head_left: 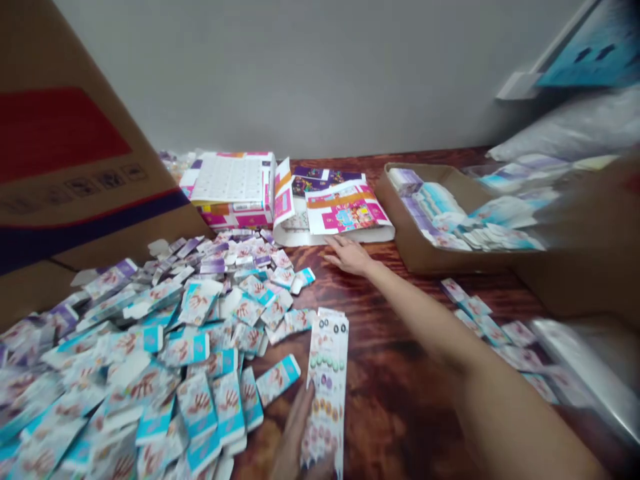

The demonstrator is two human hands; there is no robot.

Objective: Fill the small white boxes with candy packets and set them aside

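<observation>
My right hand reaches far forward across the wooden table. Its fingers lie flat and stretched out at the near edge of a stack of pink and white printed sheets. My left hand is low at the front, partly hidden, holding a stack of long sticker strips with coloured dots, which stands upright on the table. A big heap of small flat teal and purple cartons covers the table's left side.
A large brown cardboard box leans at the left. An open cardboard tray with packed cartons sits at the right. Loose cartons lie on the right. A pink and white box stack stands at the back, before a grey wall.
</observation>
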